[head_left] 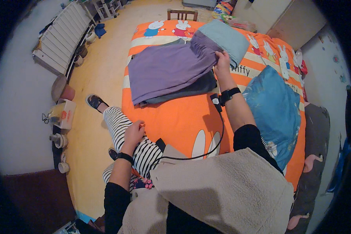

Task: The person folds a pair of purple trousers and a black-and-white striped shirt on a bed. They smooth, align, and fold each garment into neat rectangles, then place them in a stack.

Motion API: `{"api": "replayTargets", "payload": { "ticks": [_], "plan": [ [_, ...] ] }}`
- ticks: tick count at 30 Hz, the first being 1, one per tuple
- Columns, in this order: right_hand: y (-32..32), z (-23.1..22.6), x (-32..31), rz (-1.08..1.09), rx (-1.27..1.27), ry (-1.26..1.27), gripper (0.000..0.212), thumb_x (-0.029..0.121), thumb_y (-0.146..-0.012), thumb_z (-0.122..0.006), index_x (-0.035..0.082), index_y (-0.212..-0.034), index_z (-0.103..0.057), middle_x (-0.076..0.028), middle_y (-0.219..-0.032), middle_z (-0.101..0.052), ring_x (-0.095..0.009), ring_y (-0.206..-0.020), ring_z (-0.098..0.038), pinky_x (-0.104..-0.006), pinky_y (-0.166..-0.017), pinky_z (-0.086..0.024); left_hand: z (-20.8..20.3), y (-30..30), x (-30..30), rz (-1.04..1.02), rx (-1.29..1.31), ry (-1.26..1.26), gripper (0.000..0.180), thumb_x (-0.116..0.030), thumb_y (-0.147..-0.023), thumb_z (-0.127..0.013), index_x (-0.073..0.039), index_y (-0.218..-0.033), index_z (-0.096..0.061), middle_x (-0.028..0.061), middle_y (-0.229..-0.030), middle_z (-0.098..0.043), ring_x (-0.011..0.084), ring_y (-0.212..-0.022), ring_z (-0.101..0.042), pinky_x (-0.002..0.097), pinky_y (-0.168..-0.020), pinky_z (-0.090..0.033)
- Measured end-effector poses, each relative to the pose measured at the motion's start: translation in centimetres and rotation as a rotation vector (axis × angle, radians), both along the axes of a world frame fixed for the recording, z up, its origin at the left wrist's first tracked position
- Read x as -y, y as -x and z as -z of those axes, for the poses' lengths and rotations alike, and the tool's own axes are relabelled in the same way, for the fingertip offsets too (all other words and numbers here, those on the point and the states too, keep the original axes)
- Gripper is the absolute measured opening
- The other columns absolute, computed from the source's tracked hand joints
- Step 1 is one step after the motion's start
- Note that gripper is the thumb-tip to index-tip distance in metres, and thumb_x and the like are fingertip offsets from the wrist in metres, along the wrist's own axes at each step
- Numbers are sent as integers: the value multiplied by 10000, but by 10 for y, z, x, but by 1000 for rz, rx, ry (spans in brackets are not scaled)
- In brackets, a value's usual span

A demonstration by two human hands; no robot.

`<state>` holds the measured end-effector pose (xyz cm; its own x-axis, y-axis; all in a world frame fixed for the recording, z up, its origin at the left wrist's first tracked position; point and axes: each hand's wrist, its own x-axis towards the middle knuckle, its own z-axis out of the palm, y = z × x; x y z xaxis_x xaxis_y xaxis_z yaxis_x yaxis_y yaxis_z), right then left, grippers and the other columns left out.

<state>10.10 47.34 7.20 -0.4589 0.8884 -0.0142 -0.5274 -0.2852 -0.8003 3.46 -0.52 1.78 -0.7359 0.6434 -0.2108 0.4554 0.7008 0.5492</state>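
Up at the centre top of the frame, a purple garment [163,70] lies spread on the orange bedcover [171,121], and it covers most of a dark grey cloth [201,86], whose lower edge peeks out. Just beside it sits a pale teal folded cloth [228,39]; where the two fabrics meet, the folds are hard to sort out. Over at the far left, the dark lens rim swallows the wall, and down below, a beige fleece [222,187] blocks a big stretch of bed.

Now the hands! The right hand [222,64] reaches up the frame, arm nearly straight, fingers pinching the gathered end of the purple garment. Left of centre, the left hand [133,134] sits low over the striped trousers [119,123], elbow bent, fingers loosely curled; its palm is turned from view, so I can't tell whether it grips anything.

On to the containers, along the left side: a white box [69,117] with something yellowish in it, too blurred to name, and above it a pinkish pot [68,93], partly hidden by a round brownish thing [59,87].
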Motion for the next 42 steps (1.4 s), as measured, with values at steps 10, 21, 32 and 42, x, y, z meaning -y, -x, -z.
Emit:
{"api": "replayTargets", "payload": {
  "ticks": [10,21,32,42],
  "plan": [
    [-1,37,-24,26,338,250,371,49,-836,-646,-6,-1191,-551,-109,-1151,-614,-284,-984,-616,-413,-912,-488,17,8,6,-58,157,-193,268,-220,-898,-573,-49,-1095,-638,101,-862,-698,238,-777,-679,365,-692,-530],
    [95,-84,263,-429,239,-1249,432,-63,-710,-582,76,-1114,-642,-122,-1074,-628,-282,-1020,-596,-364,-902,-478,-117,97,-25,-325,1122,-1235,438,-394,-950,-549,-43,-1212,-546,110,-1059,-637,239,-1026,-621,408,-843,-537],
    [20,20,127,-52,698,-287,413,108,-859,-617,26,-1256,-540,-56,-1088,-595,-162,-892,-577,-278,-755,-492,-127,156,65,-665,759,-1136,209,-70,-816,-660,-42,-1016,-610,77,-928,-673,206,-787,-666,324,-677,-566],
    [25,75,22,-103,406,488,294,176,-872,-638,24,-1101,-535,-97,-936,-597,-233,-762,-627,-328,-642,-549,-176,178,109,-716,698,-1260,281,-44,-838,-636,-7,-1109,-575,97,-1020,-658,213,-901,-662,346,-758,-568]
  ]
}}
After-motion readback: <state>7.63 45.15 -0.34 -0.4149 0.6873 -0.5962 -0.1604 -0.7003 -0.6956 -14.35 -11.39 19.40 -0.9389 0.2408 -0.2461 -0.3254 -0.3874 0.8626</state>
